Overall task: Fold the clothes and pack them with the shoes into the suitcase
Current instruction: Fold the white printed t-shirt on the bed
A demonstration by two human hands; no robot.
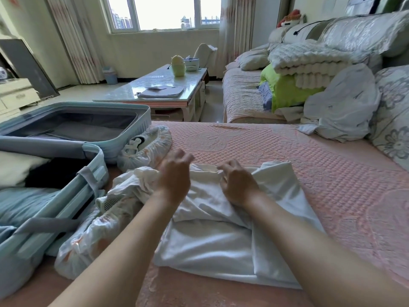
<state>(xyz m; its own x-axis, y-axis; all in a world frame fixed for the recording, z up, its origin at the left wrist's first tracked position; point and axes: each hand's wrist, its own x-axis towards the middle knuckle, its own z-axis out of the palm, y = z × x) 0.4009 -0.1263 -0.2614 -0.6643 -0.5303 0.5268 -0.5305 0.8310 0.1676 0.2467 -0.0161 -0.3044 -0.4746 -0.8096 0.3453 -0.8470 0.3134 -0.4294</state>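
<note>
A white garment (223, 240) lies partly folded on the pink bedspread in front of me. My right hand (238, 185) pinches its far edge with curled fingers. Just above the garment's left part hovers my left hand (174, 176), fingers loosely curled and holding nothing that I can see. The pale blue suitcase (93, 173) lies open at the left, with dark and light folded clothes in its near half. A shoe in a clear plastic cover (146, 145) sits beside the suitcase's far half. Another covered shoe (95, 231) lies against its near half.
The pink bedspread (321, 185) stretches to the right. A heap of white cloth (340, 109) and stacked bedding (294, 72) lie at the back right on the sofa. A glass coffee table (163, 85) stands beyond the bed.
</note>
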